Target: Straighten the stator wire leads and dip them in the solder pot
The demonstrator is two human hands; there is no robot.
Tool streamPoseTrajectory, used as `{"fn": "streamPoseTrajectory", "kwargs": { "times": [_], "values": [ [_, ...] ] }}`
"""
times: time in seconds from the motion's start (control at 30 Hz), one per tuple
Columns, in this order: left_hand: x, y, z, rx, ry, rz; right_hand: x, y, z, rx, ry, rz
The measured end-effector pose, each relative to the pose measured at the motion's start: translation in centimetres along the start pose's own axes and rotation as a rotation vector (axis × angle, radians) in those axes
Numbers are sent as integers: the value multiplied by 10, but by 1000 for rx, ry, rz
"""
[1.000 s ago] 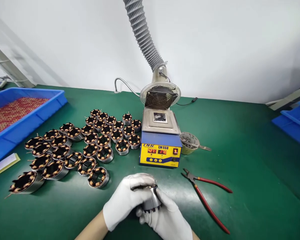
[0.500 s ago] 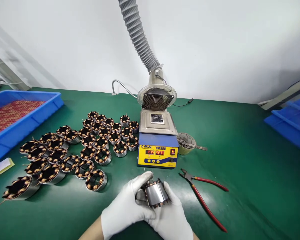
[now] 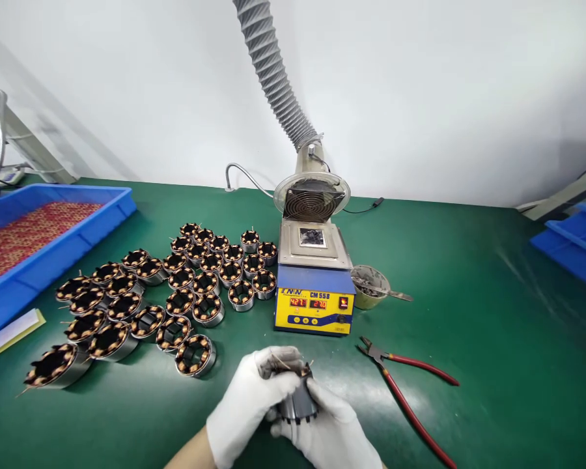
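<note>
Above the green bench, before the yellow-fronted machine, both gloved hands meet, clamped on one wound metal ring. Earlier its bright side showed broadly; now it looks darker, the left hand has its thumb across the upper part, and the right hand supports it from the right.

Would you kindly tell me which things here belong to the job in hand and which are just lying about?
Likely part of the job:
Ring, held by left hand and right hand
Similar rings
Machine, display lit
Pliers, perhaps, lying nearby

Apparently just lying about:
Paper
Blue tray at far right
Black plug
</note>
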State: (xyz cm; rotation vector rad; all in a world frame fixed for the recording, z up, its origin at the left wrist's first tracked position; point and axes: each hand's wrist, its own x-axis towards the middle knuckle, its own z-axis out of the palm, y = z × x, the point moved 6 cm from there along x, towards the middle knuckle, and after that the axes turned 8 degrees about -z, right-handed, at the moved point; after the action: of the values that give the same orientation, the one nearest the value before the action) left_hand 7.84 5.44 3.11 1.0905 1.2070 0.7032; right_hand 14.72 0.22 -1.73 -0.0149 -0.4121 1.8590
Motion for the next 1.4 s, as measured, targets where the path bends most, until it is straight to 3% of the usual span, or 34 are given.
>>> {"fn": "streamPoseTrajectory", "kwargs": {
  "times": [0.07, 0.2, 0.3, 0.4, 0.47, 0.53, 0.67, 0.73, 0.87, 0.97, 1.07, 1.17, 1.23, 1.33, 1.4],
  "values": [
    [0, -1, -4, 45, 80, -9, -1, -8, 2, -206, 134, -134],
    [7, 8, -28, -88, 181, 151, -11, -25, 3, -923, 473, -297],
    [8, 10, -26, -124, 74, 176, -12, -27, -4, -1268, 599, -389],
    [5, -2, 0, -8, -93, -4, -5, -27, 1, -1570, 432, -695],
    [4, -7, 8, 7, -39, -42, -4, -25, 13, -1771, 249, -935],
    [5, -6, 7, -69, 41, -2, -4, -22, 18, -1888, 177, -1054],
    [3, 8, -20, -329, 175, 135, -4, -21, 8, -1967, 317, -1037],
    [1, 17, -29, -277, 187, 158, -6, -20, 0, -1976, 382, -1011],
    [3, 12, -21, 60, 85, -47, -6, -20, -5, -1879, 352, -940],
    [5, 6, -11, 71, 52, -92, -6, -23, 6, -1858, 288, -949],
    [5, 4, -5, 61, 53, -91, -4, -27, 9, -1832, 303, -858],
    [3, 8, -11, 91, 164, -69, -2, -26, 7, -1828, 310, -773],
    [2, 14, -15, 157, 224, -13, -4, -27, 9, -1870, 312, -816],
    [3, 20, -11, 295, 200, 76, -4, -29, 14, -1887, 301, -883],
    [5, 16, -5, 307, 144, 36, -3, -30, 16, -1860, 286, -881]
  ]
}}
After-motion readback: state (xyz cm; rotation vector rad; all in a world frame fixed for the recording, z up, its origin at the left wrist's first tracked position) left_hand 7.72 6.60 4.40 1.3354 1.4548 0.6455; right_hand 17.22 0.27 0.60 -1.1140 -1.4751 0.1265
